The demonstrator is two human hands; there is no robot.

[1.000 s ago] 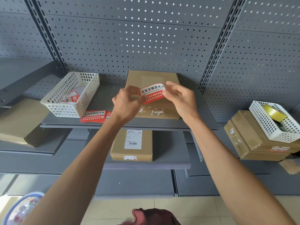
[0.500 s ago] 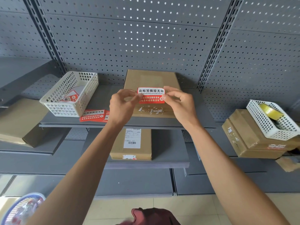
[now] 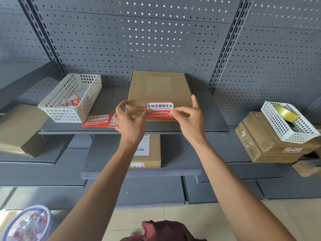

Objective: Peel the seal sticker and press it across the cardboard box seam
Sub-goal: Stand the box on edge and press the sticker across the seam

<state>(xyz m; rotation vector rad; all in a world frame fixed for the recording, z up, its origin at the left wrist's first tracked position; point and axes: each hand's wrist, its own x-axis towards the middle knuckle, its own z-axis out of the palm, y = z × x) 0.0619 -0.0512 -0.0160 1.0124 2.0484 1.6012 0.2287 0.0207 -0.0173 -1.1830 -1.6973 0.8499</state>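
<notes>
A flat cardboard box (image 3: pixel 159 87) lies on the grey upper shelf (image 3: pixel 206 119). A red and white seal sticker (image 3: pixel 160 110) sits over the box's near top edge, its lower half hanging down the front face. My left hand (image 3: pixel 129 119) pinches the sticker's left end between thumb and forefinger. My right hand (image 3: pixel 190 117) pinches its right end, the other fingers spread upward. Whether the sticker touches the cardboard I cannot tell.
A stack of red seal stickers (image 3: pixel 97 121) lies left of the box, beside a white basket (image 3: pixel 69 98). Another box (image 3: pixel 149 152) rests on the lower shelf. At right, a white basket with yellow tape (image 3: pixel 288 120) sits on stacked cartons (image 3: pixel 264 145).
Both hands have carried the sticker from mid-air down onto the box's near edge. It was curled and tilted; now it is stretched flat and level.
</notes>
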